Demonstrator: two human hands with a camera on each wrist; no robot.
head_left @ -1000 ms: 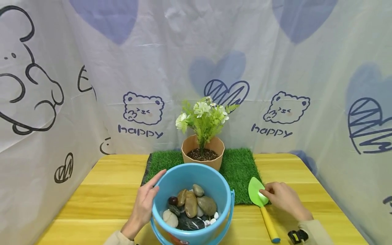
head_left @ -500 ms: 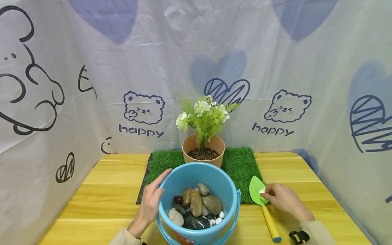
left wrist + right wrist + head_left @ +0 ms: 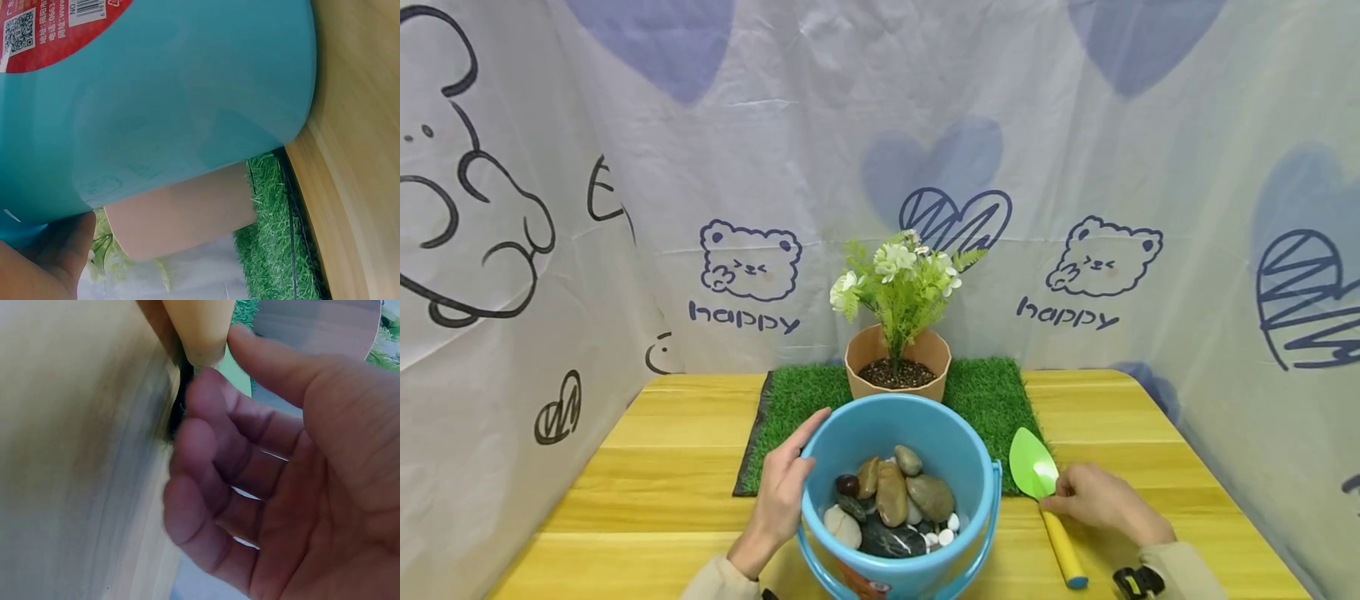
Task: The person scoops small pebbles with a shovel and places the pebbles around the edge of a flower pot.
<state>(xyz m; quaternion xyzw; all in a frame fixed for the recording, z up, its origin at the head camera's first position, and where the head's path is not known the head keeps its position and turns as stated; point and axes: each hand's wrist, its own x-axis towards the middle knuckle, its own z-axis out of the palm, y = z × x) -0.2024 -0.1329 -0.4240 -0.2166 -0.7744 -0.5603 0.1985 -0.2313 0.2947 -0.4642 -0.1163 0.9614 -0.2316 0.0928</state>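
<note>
A blue bucket (image 3: 977, 433) with a handle stands at the front middle of the table, holding several stones (image 3: 891, 493) in brown, grey, black and white. My left hand (image 3: 780, 492) lies against the bucket's left side, fingers stretched along the outside below the rim. In the left wrist view the palm touches the blue wall. To the right lies a toy trowel (image 3: 1058, 546) with a green blade and yellow handle. Beside its neck is my right hand (image 3: 1097, 498), thumb and loosely bent fingers at the handle's upper end; the right wrist view shows no firm grip.
Behind the bucket a tan flowerpot (image 3: 936, 354) with dark soil and a white-flowered plant (image 3: 898, 287) stands on a green turf mat (image 3: 992, 400). The wooden table (image 3: 647, 467) is enclosed by a printed white curtain (image 3: 820, 167).
My left hand and the bucket have shifted to the right. My right hand has slid down from the trowel's blade to its neck; the trowel lies nearly where it was.
</note>
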